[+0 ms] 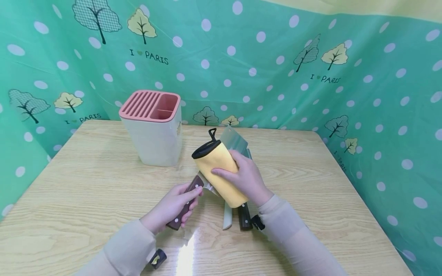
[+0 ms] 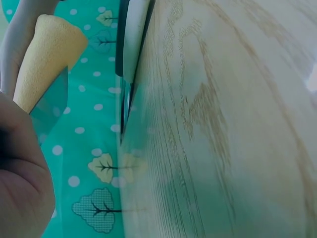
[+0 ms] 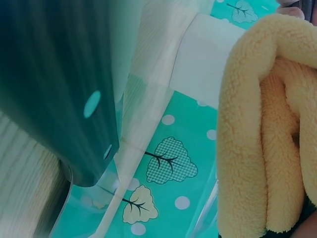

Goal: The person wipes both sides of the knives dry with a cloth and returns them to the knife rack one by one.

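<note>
My left hand (image 1: 177, 207) grips the dark brown riveted handle of a kitchen knife (image 1: 185, 203). Its blade runs up to the right and is partly covered by a folded yellow fleecy cloth (image 1: 221, 172) with black trim and a hanging loop. From the right side my right hand (image 1: 246, 178) holds this cloth, thumb on top, against the blade. Beneath the cloth and hand lie more knives: a white handle (image 1: 227, 216) and a dark handle (image 1: 245, 216) stick out toward me. A broad blade (image 1: 234, 138) shows beyond the cloth. In the left wrist view, the cloth (image 2: 49, 59) meets the blade (image 2: 53, 96).
A white knife block (image 1: 153, 142) with a pink slotted top stands at the back left of the wooden table (image 1: 103, 191). Behind the table hangs a green dotted curtain (image 1: 241, 76). Wrist straps with black fittings (image 1: 159, 258) sit at my sleeves.
</note>
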`<act>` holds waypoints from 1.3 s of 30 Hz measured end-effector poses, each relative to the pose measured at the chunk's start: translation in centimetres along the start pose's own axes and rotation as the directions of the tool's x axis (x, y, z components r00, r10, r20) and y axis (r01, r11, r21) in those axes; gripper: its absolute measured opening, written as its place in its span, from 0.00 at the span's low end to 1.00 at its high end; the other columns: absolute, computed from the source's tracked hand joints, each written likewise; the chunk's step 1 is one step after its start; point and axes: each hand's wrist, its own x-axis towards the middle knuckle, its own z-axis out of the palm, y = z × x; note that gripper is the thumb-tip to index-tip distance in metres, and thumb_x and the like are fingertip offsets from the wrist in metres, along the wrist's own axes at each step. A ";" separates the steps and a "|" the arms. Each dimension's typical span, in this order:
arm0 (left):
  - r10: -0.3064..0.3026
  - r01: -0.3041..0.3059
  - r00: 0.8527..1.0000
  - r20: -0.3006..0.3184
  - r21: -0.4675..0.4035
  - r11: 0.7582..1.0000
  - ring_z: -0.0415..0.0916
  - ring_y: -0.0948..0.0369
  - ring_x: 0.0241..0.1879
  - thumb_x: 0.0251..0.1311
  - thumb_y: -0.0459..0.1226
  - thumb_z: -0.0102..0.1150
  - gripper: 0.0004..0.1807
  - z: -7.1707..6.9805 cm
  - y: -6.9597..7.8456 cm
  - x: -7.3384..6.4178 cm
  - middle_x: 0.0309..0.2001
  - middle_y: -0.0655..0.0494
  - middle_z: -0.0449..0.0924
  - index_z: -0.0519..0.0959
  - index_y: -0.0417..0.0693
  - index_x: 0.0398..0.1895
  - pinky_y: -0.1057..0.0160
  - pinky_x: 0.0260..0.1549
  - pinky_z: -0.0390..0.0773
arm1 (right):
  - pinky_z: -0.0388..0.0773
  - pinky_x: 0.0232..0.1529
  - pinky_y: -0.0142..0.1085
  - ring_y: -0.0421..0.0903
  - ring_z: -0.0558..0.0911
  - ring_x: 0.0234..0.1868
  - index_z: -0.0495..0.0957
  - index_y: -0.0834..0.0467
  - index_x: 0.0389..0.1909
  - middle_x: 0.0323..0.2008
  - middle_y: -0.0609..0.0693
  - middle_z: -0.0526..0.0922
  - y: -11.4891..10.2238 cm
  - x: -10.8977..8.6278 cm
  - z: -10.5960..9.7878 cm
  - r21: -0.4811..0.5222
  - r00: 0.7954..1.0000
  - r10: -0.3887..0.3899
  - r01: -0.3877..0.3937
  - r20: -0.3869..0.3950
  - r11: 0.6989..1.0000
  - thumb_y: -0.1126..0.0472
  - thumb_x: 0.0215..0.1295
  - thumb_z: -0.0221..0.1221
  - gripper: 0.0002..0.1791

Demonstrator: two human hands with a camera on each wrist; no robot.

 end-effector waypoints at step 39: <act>0.026 -0.027 1.000 0.006 0.060 0.998 0.64 0.67 0.09 0.70 0.48 0.55 0.20 0.1 -0.2 -0.3 0.17 0.59 0.68 0.66 0.39 0.33 0.67 0.09 0.70 | 0.74 0.27 0.37 0.43 0.76 0.26 0.77 0.48 0.57 0.28 0.46 0.80 0.7 0.6 -1.1 -0.014 0.998 0.049 -0.050 -0.032 0.999 0.41 0.55 0.69 0.31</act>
